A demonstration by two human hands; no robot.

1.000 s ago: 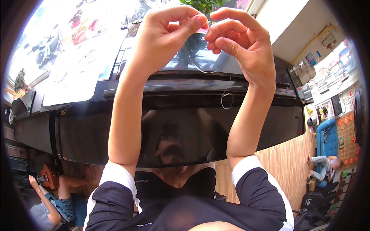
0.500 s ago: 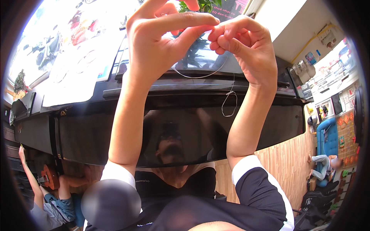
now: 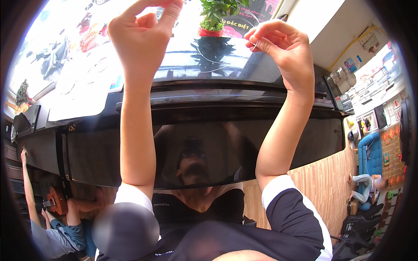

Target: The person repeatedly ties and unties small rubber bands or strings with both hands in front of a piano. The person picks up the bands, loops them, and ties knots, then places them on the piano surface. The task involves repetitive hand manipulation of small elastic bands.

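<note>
My right hand (image 3: pixel 285 45) is raised over the right part of a glossy black piano top (image 3: pixel 174 71). Its thumb and fingers pinch a thin, pale string (image 3: pixel 254 47) that looks like an instrument string. More of this fine line curves over the shiny surface between my hands, though its full path is hard to follow. My left hand (image 3: pixel 141 39) is up at the top left, thumb against the curled fingers. The top edge cuts off part of it, and anything in that pinch is too small to make out.
A leafy plant in a red pot (image 3: pixel 211 32) stands behind the piano top, by a dark printed sign (image 3: pixel 261 11). White paper (image 3: pixel 80 95) lies left. A person with a small guitar (image 3: pixel 56 201) sits lower left; another sits near a blue sofa (image 3: pixel 370 158).
My left hand has moved away from the right hand, left and upward, uncovering the potted plant. The string loop that hung by my right forearm no longer shows there. My right hand barely moved.
</note>
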